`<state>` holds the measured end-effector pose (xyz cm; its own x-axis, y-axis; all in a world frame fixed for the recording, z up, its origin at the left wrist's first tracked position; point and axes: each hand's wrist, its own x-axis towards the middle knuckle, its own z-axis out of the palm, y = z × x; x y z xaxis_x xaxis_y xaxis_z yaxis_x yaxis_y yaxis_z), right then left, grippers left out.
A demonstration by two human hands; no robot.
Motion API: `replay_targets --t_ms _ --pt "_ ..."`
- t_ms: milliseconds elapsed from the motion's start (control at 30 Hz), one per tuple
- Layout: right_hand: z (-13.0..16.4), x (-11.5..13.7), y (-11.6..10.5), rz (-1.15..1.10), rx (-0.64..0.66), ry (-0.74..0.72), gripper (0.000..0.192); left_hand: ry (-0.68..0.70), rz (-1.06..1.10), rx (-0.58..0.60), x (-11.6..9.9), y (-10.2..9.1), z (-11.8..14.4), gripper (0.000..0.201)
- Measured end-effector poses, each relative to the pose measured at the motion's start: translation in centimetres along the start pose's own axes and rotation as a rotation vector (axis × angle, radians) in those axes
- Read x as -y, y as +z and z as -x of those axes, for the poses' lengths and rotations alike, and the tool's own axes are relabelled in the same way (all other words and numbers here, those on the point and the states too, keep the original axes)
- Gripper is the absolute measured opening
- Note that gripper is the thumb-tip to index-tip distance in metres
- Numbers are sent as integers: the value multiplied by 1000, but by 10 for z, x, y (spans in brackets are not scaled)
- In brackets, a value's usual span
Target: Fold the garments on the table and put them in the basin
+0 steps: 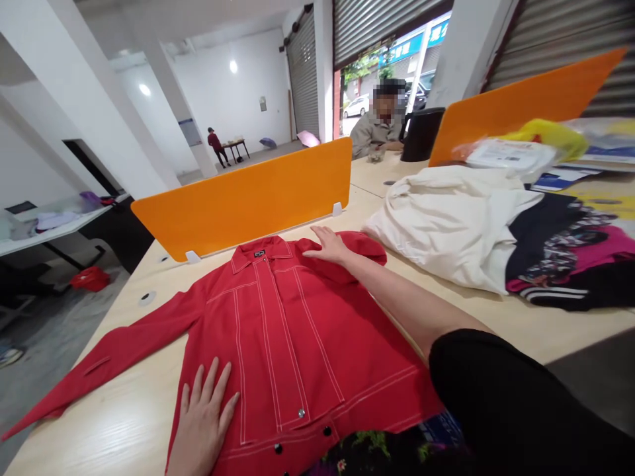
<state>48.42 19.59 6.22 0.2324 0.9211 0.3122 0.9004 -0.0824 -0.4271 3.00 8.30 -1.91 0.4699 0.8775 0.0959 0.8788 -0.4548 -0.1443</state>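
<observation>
One red jacket [292, 330] lies under two flat, open hands: left hand [204, 416] at its hem, right hand [330, 246] by its collar.

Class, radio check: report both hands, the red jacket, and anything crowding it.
Left hand flat on red jacket hem, fingers spread. Right hand flat on its shoulder, by the collar. Jacket face up on the table, one sleeve stretched out. White garment pile close beside.

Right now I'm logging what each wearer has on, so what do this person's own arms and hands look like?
Both hands are bare: no gloves, rings or watch show on the left hand or the right hand. The right forearm is uncovered up to a black sleeve at the upper arm. The left arm lies out of view.
</observation>
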Motion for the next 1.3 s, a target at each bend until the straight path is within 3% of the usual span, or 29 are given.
replay_targets --t_ms 67,133,233,333,400,500,567,633,700,833,967,1067,1133,1233,1300 --pt "-25 -12 11 -40 53 88 42 5 12 -8 1 2 1 54" --pt "-39 -30 14 -23 17 167 27 11 20 -18 2 3 2 53" --pt "-46 -59 9 67 -66 321 27 19 23 -45 2 5 4 53" --pt "-41 -70 2 144 -86 438 24 23 38 -73 2 5 7 51" --pt "-31 -62 2 172 -159 351 27 40 71 -71 6 1 4 50" --pt "-3 -37 10 206 -254 34 38 25 171 -96 14 -13 -16 50" --pt "22 -23 23 234 -181 -95 50 -9 221 -163 21 -26 -44 51" --pt "43 -20 38 274 -22 -94 59 11 201 -202 27 -35 -80 53" --pt "54 -27 51 300 117 -64 64 -19 114 -164 35 -35 -116 55" --pt "41 -54 65 298 187 -121 64 -195 75 25 51 -13 -166 60" --pt "4 -65 70 275 221 -165 62 -277 81 33 58 -2 -185 60" --pt "-12 -56 69 272 227 -158 59 -305 91 91 53 -12 -188 60" --pt "-7 -47 64 290 180 -136 56 -281 53 107 47 -24 -178 59" --pt "28 -38 49 305 117 -184 55 -110 -31 7 36 -35 -137 57" --pt "63 -40 38 284 152 -243 55 -4 -12 -32 32 -33 -95 58"
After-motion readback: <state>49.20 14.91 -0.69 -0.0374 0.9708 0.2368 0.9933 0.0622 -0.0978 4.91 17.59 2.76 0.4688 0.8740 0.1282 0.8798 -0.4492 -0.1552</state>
